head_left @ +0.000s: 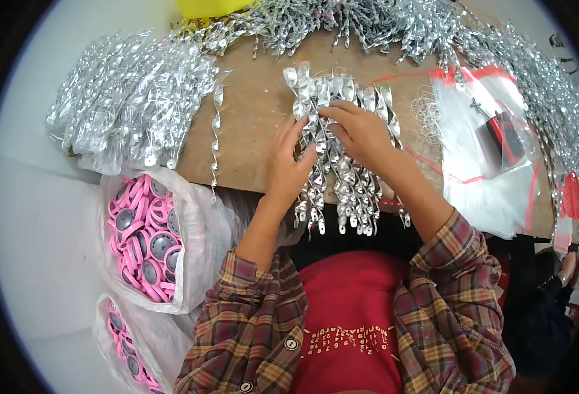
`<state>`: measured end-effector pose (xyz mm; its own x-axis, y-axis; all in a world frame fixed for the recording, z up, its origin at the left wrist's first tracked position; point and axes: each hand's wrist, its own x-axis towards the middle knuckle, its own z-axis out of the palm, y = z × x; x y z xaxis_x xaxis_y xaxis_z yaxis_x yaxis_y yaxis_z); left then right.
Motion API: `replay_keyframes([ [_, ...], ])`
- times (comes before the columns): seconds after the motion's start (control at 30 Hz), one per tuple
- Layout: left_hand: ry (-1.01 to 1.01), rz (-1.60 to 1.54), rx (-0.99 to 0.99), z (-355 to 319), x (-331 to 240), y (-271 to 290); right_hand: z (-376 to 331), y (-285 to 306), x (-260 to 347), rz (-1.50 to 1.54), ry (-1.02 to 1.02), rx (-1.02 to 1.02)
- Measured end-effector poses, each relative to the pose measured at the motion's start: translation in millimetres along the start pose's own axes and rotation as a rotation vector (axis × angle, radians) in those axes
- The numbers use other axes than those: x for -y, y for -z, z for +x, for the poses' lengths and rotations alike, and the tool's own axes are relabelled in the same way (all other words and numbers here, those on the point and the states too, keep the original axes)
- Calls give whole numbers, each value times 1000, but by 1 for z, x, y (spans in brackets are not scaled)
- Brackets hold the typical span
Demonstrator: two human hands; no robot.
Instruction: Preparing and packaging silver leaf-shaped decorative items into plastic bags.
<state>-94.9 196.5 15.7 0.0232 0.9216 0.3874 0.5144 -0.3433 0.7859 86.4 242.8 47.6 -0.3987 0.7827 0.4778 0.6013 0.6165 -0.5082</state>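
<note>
Twisted silver foil strips [348, 187] lie side by side on the brown table, their lower ends hanging over its near edge. My left hand [288, 161] rests against the left side of this bunch, thumb apart from the stretched fingers. From the right, my right hand [361, 134] reaches over the upper part of the strips, with its fingers slightly bent and thumb spread from them. The fingertips of both hands touch the strips close together. Some of the foil is hidden under my right hand. A single twisted strip [216, 131] lies apart to the left.
Bagged silver strips [132, 98] are piled at left; more loose silver strips [368, 23] line the back and right. Clear plastic bags [483, 197] and a red-and-black device [505, 138] lie at right. A white sack [191, 262] holds pink-and-grey wheel-like parts. Another person's hand [568, 268] shows far right.
</note>
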Motion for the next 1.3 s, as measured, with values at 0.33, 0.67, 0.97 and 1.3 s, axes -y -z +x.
replay_keyframes([
  [0.33, -98, 3, 85, -7, 0, 2, -22, 29, -13, -35, -155, -87],
  [0.67, -54, -21, 44, -5, -14, -15, -104, 21, -5, -11, -267, -71],
  [0.97, -12, -57, 50, 6, -25, -45, -92, 19, -10, -70, -107, 7],
  [1.3, -1, -93, -17, 2, -56, -52, -97, -1, -3, -157, -92, -134],
])
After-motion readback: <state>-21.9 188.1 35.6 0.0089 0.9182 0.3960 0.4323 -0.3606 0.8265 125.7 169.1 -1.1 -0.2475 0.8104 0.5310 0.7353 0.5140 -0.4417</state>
